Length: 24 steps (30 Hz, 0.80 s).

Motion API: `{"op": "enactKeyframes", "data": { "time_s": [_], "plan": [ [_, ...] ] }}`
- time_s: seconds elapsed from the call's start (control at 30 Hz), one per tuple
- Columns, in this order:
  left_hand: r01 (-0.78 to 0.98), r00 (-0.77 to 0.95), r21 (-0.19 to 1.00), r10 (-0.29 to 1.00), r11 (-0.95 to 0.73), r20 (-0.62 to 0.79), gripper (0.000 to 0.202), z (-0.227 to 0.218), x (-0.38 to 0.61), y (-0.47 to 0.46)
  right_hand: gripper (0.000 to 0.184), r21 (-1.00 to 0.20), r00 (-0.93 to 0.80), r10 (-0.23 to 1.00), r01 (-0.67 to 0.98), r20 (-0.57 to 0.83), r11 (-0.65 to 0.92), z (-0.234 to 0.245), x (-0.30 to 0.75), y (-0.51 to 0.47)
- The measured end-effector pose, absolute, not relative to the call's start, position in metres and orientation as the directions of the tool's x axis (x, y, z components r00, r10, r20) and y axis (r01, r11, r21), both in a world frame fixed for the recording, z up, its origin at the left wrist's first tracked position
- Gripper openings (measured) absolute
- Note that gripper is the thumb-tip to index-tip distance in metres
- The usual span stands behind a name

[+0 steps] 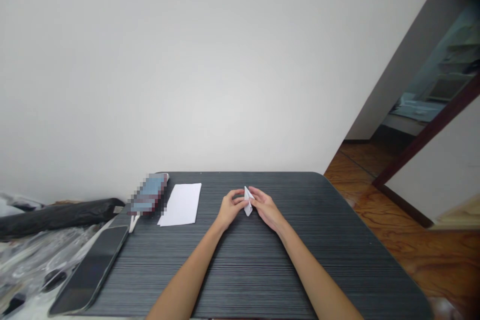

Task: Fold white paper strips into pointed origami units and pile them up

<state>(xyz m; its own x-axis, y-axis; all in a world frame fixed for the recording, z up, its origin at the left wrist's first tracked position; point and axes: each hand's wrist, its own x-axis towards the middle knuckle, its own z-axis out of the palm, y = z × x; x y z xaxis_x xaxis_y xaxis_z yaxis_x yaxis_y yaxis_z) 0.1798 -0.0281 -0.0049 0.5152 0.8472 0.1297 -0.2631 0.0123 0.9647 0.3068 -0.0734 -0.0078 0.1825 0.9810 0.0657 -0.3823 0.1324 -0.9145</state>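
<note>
A small folded piece of white paper (248, 201) stands between my two hands above the dark ribbed table (243, 270). My left hand (230, 209) pinches its left side with fingers closed. On the paper's right side my right hand (265, 206) also pinches it, fingers curled in. Both forearms reach in from the bottom edge. A flat white sheet of paper (182, 204) lies to the left of my hands.
A blurred-out box-like object (149, 194) sits at the table's far left corner. A dark phone (92, 269) lies over the left edge. A long black bundle (56, 216) and clear plastic lie left. Wooden floor (393, 210) and a doorway are to the right.
</note>
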Motion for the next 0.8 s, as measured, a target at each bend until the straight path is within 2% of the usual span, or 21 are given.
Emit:
{"op": "enactKeyframes", "data": {
  "time_s": [0.1, 0.2, 0.47, 0.7, 0.8],
  "plan": [
    [-0.264, 0.563, 0.961, 0.822, 0.077, 0.089, 0.033, -0.0032, 0.1791, -0.0304, 0.033, -0.927, 0.112, 0.992, -0.361, 0.06, 0.097, -0.0078, 0.3097, -0.0736],
    [-0.241, 0.577, 0.963, 0.815, 0.116, 0.046, 0.037, -0.0033, 0.1774, -0.0306, 0.029, -0.953, 0.111, 0.991, -0.285, 0.075, 0.104, -0.0047, 0.3106, -0.0765],
    [-0.209, 0.557, 0.974, 0.829, 0.084, 0.048, 0.034, -0.0022, 0.1744, -0.029, 0.028, -0.986, 0.079, 0.99, -0.11, 0.12, 0.128, -0.0016, 0.3095, -0.0788],
    [-0.177, 0.544, 0.977, 0.839, 0.122, -0.006, 0.051, -0.0036, 0.1767, -0.0302, 0.023, -0.978, 0.052, 0.99, -0.157, 0.13, 0.136, -0.002, 0.3106, -0.078],
    [-0.17, 0.535, 0.98, 0.845, 0.099, 0.007, 0.048, -0.0041, 0.1767, -0.0296, 0.03, -0.981, 0.041, 0.992, -0.149, 0.116, 0.121, -0.0004, 0.3118, -0.0787]
  ]
}}
